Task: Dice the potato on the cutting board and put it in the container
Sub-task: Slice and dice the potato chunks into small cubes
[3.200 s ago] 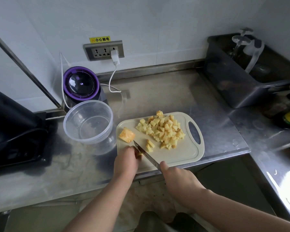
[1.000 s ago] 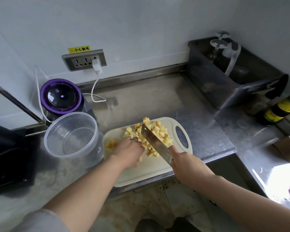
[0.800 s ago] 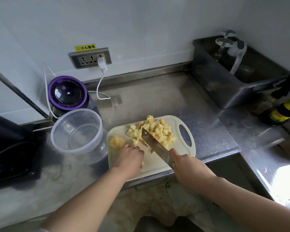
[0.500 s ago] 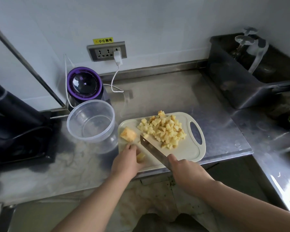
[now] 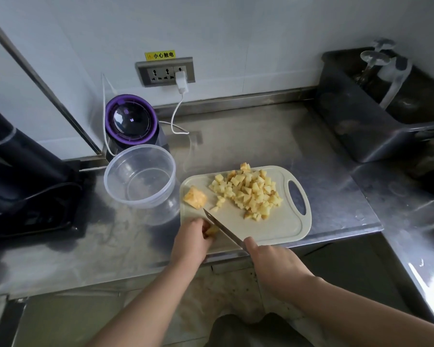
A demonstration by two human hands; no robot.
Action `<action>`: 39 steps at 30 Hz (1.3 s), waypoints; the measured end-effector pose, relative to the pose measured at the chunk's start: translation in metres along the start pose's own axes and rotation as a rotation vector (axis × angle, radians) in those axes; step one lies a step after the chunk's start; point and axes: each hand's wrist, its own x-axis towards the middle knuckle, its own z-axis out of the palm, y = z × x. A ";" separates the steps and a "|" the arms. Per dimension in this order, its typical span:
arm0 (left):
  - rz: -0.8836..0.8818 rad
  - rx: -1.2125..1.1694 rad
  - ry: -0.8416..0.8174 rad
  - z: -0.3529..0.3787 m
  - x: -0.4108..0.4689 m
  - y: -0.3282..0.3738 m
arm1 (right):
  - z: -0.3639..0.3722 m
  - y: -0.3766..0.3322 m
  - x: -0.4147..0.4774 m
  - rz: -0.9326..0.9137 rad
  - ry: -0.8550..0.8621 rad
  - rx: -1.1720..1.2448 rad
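steadying hand: left hand comes in from 6 o'clock, knuckles up, fingers curled down onto a small potato piece and pinning it at the board's 7 o'clock corner.
cutting hand: right hand is wrapped tight round the handle end of the knife, with the forearm entering from 5 o'clock. the blade slants toward 10 o'clock, right beside the left fingertips and against the pinned piece.
cutting board: pale, with its handle slot at 3 o'clock. its 6 o'clock edge lies close to the counter's front lip.
diced potato: a loose heap of cubes on the board's 12 to 2 o'clock part, with a few strays toward the blade tip.
uncut chunk: at the board's 10 o'clock edge, apart from the heap and near the blade tip.
container: clear round tub, empty, just beside the board at 9 o'clock.
open room: bare steel counter at 12 o'clock of the board, and bare board between the heap and the right hand.
edges: purple appliance at the container's 12 o'clock. dark bin at 2 o'clock, well apart.
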 end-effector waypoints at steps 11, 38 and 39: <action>0.009 -0.075 0.049 0.007 0.016 0.016 | -0.013 0.014 0.018 0.015 0.042 -0.054; -0.004 -0.110 0.134 0.007 0.009 0.011 | -0.012 -0.002 -0.003 0.018 0.073 0.004; -0.008 -0.104 0.131 0.008 0.009 0.010 | -0.011 -0.002 -0.003 0.020 0.068 0.004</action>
